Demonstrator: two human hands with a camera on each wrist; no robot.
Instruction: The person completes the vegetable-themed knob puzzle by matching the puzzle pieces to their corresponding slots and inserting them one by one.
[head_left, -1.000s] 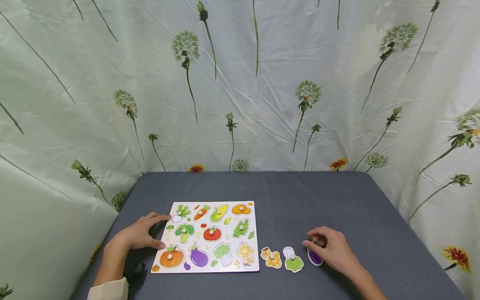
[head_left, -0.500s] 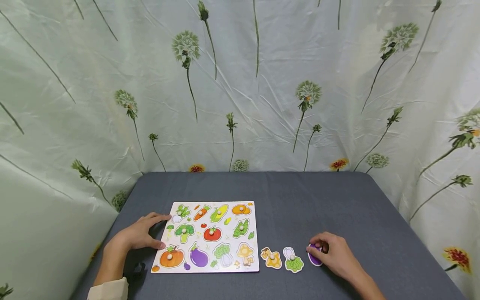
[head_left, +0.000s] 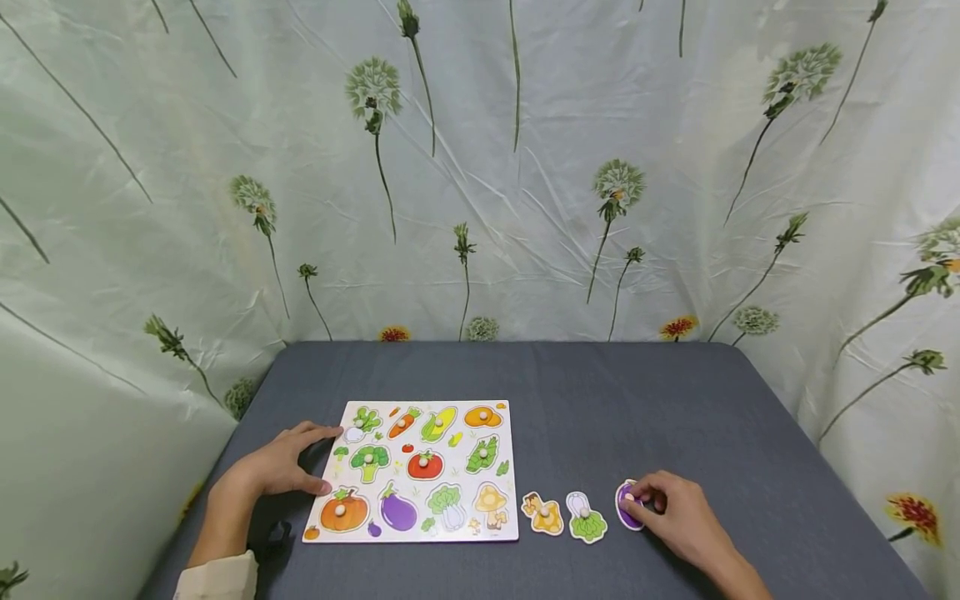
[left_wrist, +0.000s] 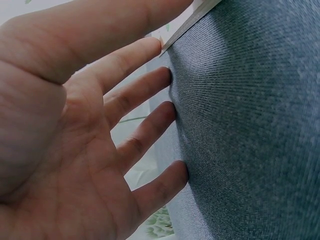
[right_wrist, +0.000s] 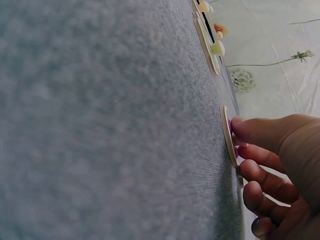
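On the grey table [head_left: 615,400] lies a white vegetable puzzle board [head_left: 420,535] with knobbed pieces set in it. My left hand [head_left: 273,467] rests at the board's left edge, thumb and index fingertip against it, fingers spread; the left wrist view shows that hand's palm [left_wrist: 75,165] and a board corner [left_wrist: 180,30]. My right hand [head_left: 678,512] pinches the knob of a purple eggplant puzzle piece [head_left: 626,518] between thumb and index finger. In the right wrist view the eggplant piece [right_wrist: 228,135] is edge-on, low over the cloth, its knob hidden by the fingertips.
A mushroom piece [head_left: 551,525] and a bok choy piece [head_left: 587,527] lie between the board and my right hand. In the board, the eggplant, bok choy and mushroom spots [head_left: 491,500] show printed pictures without knobs. A flowered curtain [head_left: 540,208] hangs behind the table.
My right fingers have closed in on the eggplant piece's knob, and more of its upper part shows. The left hand stays in place at the board.
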